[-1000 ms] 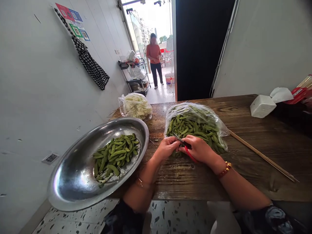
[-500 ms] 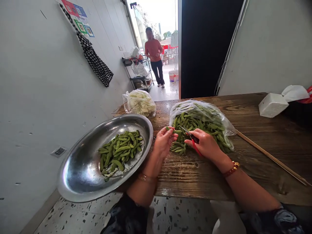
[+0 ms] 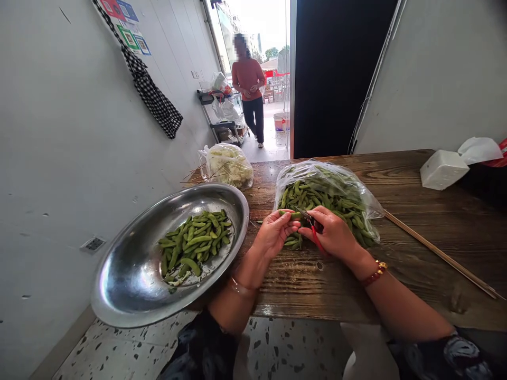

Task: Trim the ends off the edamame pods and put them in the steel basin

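Between the thumb and fingers of my left hand is a green edamame pod, held level. My right hand grips red-handled scissors, whose blades meet the pod's right end. Just behind both hands lies a clear plastic bag with its mouth toward me, full of edamame pods. To the left of my left hand, a large steel basin holds a heap of pods.
A bag of pale vegetable pieces sits behind the basin. Thin wooden sticks lie on the wooden table at right, near a tissue pack. A person in an orange top is at the doorway beside a cart.
My left hand has moved right with the pod, bringing its end to the scissor blades. The person in the doorway has stepped closer.
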Demonstrator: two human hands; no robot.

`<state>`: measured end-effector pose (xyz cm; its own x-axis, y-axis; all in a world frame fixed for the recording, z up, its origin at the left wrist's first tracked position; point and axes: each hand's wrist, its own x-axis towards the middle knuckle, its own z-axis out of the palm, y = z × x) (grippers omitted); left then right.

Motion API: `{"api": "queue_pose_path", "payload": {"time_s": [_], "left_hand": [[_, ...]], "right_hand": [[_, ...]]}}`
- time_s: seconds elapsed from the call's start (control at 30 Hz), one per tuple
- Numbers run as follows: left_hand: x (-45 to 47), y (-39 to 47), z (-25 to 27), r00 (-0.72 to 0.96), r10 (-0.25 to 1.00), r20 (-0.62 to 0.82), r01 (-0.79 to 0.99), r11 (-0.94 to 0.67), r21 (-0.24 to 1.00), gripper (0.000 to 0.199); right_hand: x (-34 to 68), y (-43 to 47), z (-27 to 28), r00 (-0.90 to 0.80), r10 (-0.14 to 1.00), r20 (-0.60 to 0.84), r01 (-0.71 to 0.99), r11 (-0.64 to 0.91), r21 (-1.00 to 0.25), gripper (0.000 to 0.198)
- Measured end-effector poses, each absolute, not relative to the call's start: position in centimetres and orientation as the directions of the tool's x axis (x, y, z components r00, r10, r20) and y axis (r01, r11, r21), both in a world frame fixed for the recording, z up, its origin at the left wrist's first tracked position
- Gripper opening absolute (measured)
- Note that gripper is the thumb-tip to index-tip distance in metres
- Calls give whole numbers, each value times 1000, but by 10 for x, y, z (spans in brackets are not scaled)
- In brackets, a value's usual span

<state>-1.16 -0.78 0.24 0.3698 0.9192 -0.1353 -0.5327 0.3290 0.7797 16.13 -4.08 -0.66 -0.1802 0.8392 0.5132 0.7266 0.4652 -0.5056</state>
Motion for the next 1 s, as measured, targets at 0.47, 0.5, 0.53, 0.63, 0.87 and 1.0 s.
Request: {"api": "queue_pose_path", "payload": {"time_s": [0.47, 0.5, 0.53, 0.63, 0.87, 1.0], "left_hand": [[-14, -8, 5, 394, 911, -120, -507, 325, 798, 17], [-15, -7, 5, 393, 912, -120, -504, 323, 801, 17], [-15, -7, 5, 392, 912, -121, -502, 323, 802, 17], [-15, -6, 4, 393, 910, -130, -498, 329, 802, 16], [-18, -6, 11, 277, 957, -88, -476, 217, 852, 14], [-19, -5, 14, 229, 969, -93, -341, 169, 925, 11]], "right_hand": [[161, -45, -1, -198, 842, 501, 714, 474, -515, 30], [160, -45, -1, -200, 843, 499, 718, 473, -510, 29], [160, -45, -1, -203, 844, 496, 722, 471, -506, 29], [160, -46, -1, -213, 847, 487, 727, 470, -500, 26], [165, -41, -4, -182, 847, 500, 727, 458, -511, 33], [172, -38, -2, -101, 835, 541, 733, 430, -527, 35]]}}
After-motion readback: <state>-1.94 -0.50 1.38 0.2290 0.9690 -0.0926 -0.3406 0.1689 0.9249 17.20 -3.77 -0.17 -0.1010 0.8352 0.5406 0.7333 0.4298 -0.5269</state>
